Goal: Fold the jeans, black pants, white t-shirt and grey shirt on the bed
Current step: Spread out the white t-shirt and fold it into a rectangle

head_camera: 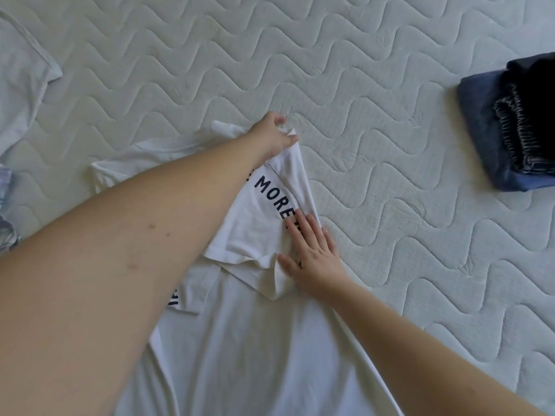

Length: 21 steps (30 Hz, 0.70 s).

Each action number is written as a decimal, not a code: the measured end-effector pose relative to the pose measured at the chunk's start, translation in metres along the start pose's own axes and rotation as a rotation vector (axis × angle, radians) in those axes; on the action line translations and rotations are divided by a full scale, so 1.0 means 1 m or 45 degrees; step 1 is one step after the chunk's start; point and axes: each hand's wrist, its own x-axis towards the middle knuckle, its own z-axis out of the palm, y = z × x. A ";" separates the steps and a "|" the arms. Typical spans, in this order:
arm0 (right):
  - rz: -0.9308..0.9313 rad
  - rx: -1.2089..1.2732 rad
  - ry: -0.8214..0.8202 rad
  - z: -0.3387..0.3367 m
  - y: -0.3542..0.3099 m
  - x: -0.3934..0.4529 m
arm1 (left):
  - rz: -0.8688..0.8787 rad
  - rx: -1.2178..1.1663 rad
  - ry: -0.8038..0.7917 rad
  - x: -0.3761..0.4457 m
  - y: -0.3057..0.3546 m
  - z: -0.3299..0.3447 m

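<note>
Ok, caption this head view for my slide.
Left hand pinches the white t-shirt shoulder while right hand presses its fold.

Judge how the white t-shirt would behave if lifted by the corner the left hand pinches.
Probably floppy: the white t-shirt already creases under the left hand. Likely light, being thin. The fold may fall open once the flat right hand lifts.

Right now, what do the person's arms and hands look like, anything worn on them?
Both arms are bare as far as the frame shows: no sleeves, gloves, watch or bracelets visible. The left hand and right hand show no rings on the fingers in view. The left forearm has a few small marks. Fingernails look short and unpainted.
</note>
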 end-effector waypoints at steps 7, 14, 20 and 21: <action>-0.004 0.027 -0.056 -0.003 0.003 0.003 | 0.063 0.210 0.110 -0.024 -0.013 -0.003; 0.121 0.466 0.303 -0.031 0.009 -0.029 | -0.178 0.485 0.352 -0.086 -0.056 0.001; 0.498 0.101 0.267 -0.001 0.020 -0.105 | -0.127 0.816 0.306 -0.134 -0.088 0.001; 0.504 0.042 0.259 0.006 0.018 -0.115 | 0.000 0.779 0.352 -0.141 -0.089 0.001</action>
